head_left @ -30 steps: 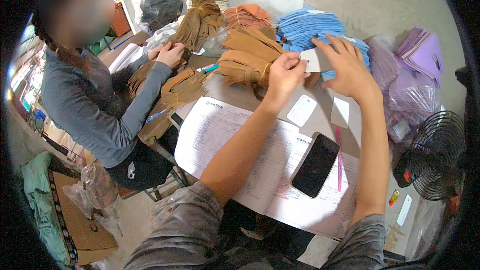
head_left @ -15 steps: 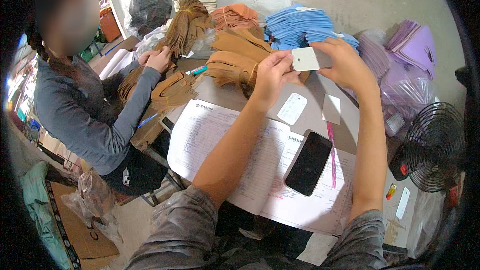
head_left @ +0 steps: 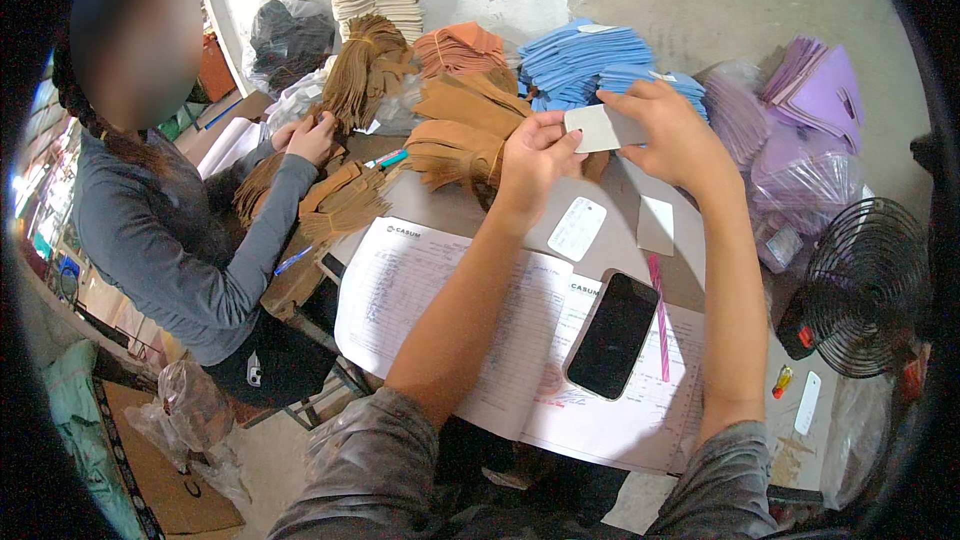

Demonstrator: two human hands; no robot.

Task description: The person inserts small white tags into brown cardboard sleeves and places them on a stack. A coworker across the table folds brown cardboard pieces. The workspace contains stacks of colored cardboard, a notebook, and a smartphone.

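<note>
A small pale tag card [head_left: 598,128] is held up over the table between my two hands. My left hand [head_left: 535,155] pinches its left end between thumb and fingers. On the other side, my right hand [head_left: 680,130] grips the right edge, thumb below and fingers curved over the top. Beneath them lie a white tag with handwriting [head_left: 577,228] and a plain cream card [head_left: 656,226]. Nearer to me a dark-screened phone [head_left: 612,335] and a pink striped pen [head_left: 659,325] rest on an open ledger book [head_left: 430,290] with handwritten pages.
Bundles of brown cut pieces [head_left: 465,125], blue pieces [head_left: 580,58] and purple pieces [head_left: 815,95] line the table's back. A black wire-caged fan [head_left: 865,285] stands at right. At left, a co-worker in a grey sleeve [head_left: 250,240] handles brown bundles.
My left fingers have shifted farther over the card's left end, covering the hole seen there before. My right hand still holds the other edge. The whole view has shifted slightly.
</note>
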